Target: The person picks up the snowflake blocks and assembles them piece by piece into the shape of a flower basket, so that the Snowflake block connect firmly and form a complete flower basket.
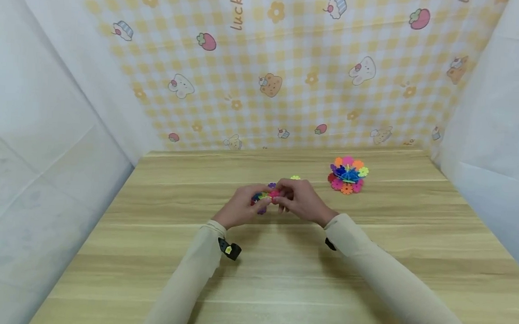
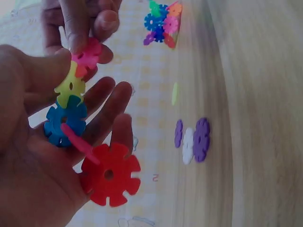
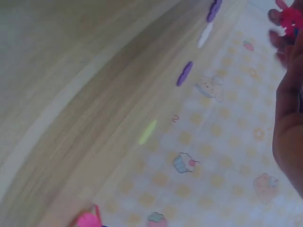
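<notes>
A short chain of slotted plastic flower discs is held up between both hands over the table. My left hand [image 1: 242, 205] holds it, its thumb near the yellow disc [image 2: 64, 90]. Below that, a blue disc [image 2: 53, 124], an edge-on pink disc [image 2: 78, 141] and a red disc [image 2: 120, 187] follow along the palm. At the chain's upper end my right hand [image 1: 304, 200] pinches a bright pink disc [image 2: 92, 53] between thumb and fingers. In the right wrist view only part of the right hand [image 3: 289, 118] shows at the edge.
A built cluster of multicoloured flower discs [image 1: 348, 176] stands at the back right of the wooden table [image 1: 271, 283]. Loose on the table beyond the hands lie a yellow-green disc [image 3: 148, 132], a white disc [image 2: 188, 145] and two purple discs, one larger [image 2: 202, 139]. A checked cloth [image 1: 264, 51] hangs behind.
</notes>
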Tool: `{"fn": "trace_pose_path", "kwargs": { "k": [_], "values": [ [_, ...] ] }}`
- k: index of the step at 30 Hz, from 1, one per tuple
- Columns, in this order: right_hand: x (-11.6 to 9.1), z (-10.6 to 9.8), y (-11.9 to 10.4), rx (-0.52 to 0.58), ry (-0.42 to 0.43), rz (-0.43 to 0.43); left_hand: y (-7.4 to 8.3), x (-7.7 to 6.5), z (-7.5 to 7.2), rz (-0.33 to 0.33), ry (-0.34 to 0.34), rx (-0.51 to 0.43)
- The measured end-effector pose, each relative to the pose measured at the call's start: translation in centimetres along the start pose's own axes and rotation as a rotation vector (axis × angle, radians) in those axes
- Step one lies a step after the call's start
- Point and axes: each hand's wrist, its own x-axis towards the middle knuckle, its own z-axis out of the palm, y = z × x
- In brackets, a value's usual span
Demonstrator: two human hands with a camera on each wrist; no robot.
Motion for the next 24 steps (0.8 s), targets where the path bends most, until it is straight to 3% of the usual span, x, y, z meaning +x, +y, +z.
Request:
{"fn": "trace_pose_path", "kwargs": {
  "k": [3,5,8,12,17,21,24],
  "values": [
    [1.1,0.1,0.8,0.036,-0.073,0.059,-0.5,-0.3,-0.6,-0.022,0.046,0.025],
    [2.0,0.4,1.3,-0.009,-0.121,0.088,-0.9,-0.6,-1.0,-0.052,0.086,-0.007],
    [3.3,1.4,1.5,-0.219,-0.191,0.095,-1.2,-1.0,-1.6,-0.070,0.125,-0.062],
    [4.7,3.3,1.1,-0.475,-0.250,0.095,-1.1,-1.1,-2.0,-0.060,0.144,-0.063],
    [5.3,4.6,1.4,-0.600,-0.253,0.099,-0.9,-1.0,-1.8,-0.054,0.152,-0.086],
    [5.1,4.2,1.4,-0.564,-0.247,0.074,-0.9,-1.0,-1.7,-0.053,0.163,-0.105],
    [4.6,3.6,1.3,-0.479,-0.252,0.090,-1.0,-1.0,-1.7,-0.052,0.172,-0.113]
  ]
}}
